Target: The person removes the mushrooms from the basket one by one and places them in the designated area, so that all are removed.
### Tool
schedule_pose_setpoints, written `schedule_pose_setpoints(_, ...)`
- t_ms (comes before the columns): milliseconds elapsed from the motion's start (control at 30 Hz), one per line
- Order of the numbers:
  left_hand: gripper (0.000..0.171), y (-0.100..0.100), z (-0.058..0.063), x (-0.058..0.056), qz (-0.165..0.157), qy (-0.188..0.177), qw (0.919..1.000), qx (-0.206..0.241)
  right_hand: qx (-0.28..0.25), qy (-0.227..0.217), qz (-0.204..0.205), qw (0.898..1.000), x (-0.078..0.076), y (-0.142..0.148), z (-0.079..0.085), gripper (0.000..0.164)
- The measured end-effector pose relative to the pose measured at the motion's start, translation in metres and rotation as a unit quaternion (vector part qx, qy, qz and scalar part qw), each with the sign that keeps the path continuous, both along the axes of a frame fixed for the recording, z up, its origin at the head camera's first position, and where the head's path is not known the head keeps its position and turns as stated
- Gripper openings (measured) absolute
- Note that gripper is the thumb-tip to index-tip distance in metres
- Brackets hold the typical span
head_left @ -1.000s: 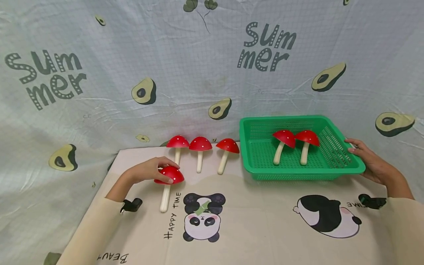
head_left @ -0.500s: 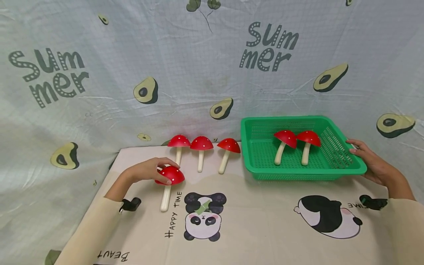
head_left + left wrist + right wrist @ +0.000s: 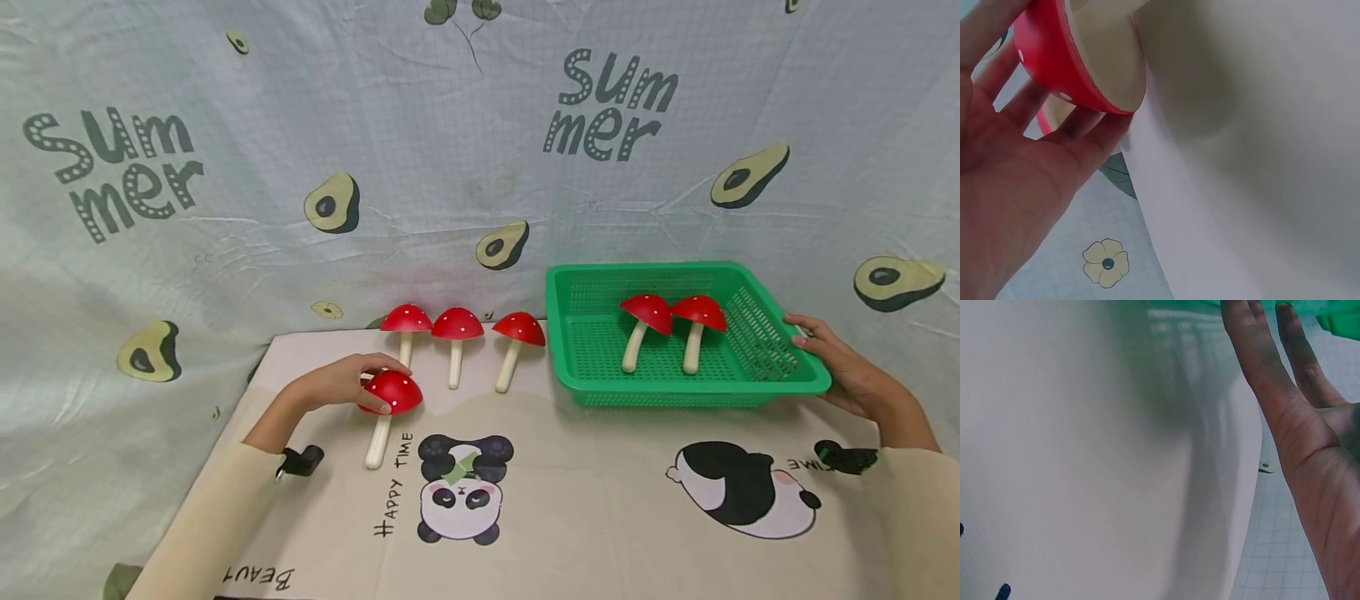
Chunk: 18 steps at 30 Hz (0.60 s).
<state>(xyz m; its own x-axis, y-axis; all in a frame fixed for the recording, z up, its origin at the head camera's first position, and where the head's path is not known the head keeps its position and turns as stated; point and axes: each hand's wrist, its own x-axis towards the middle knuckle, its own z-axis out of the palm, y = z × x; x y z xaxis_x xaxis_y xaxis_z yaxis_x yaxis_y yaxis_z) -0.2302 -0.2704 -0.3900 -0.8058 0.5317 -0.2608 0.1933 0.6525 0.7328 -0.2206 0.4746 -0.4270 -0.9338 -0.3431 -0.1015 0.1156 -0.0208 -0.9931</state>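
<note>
A green basket stands at the back right of the table, two red-capped mushrooms lying side by side on its slotted floor, while the right hand rests mostly straight fingers against its right end. The left hand holds a spotted mushroom by its cap, thumb opposite fingers, over the table's left part, just before a row of three mushrooms. The pale tabletop bears panda prints and lettering, backed by a grey-white curtain patterned with avocados and "summer".
</note>
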Motion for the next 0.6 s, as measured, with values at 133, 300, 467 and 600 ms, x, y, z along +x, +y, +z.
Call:
schedule_pose_setpoints(133, 0.068, 0.0, 0.0009, 0.0004, 0.006, -0.012, 0.9999, 0.0, -0.006, -0.003, -0.001, 1.0, 0.0006, -0.0005, 0.0, 0.035)
schedule_pose_setpoints(300, 0.069, -0.0003, 0.0025, 0.0003, 0.006, 0.0, 0.9999, -0.011, 0.003, -0.001, -0.002, 1.0, 0.0008, -0.0007, -0.0005, 0.035)
schedule_pose_setpoints(467, 0.062, -0.0002, 0.0056, 0.0019, 0.004, 0.008, 0.9999, 0.006, -0.002, 0.002, 0.0, 1.0, 0.0005, -0.0012, -0.0008, 0.036)
schedule_pose_setpoints(600, 0.061, 0.0021, 0.0091, 0.0027, -0.004, 0.014, 0.9996, 0.023, -0.01, 0.002, 0.004, 1.0, 0.0007, -0.0008, 0.0, 0.036)
